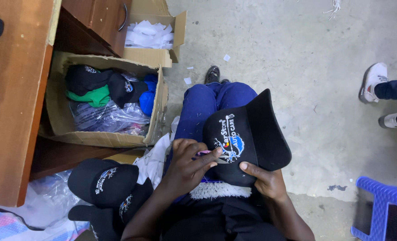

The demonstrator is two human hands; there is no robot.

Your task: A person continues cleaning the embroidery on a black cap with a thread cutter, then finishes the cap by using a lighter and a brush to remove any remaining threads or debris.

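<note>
A black cap (256, 134) with a white and blue embroidered logo lies on my lap, its brim pointing away from me. My right hand (266, 180) grips the cap's near edge from below, thumb on the crown. My left hand (188, 164) is closed around a small pink-handled cutter (204, 153), whose tip touches the embroidery at the logo's lower left. My blue trousers (207, 100) show beyond the cap.
Black caps (102, 180) are stacked at my left. An open cardboard box (60, 114) holds caps, cloth and plastic bags. Behind it, a second box (151, 56) holds white scraps. A wooden desk (13, 89) stands left, a blue stool (379, 209) right, and another person's feet (377, 80) far right.
</note>
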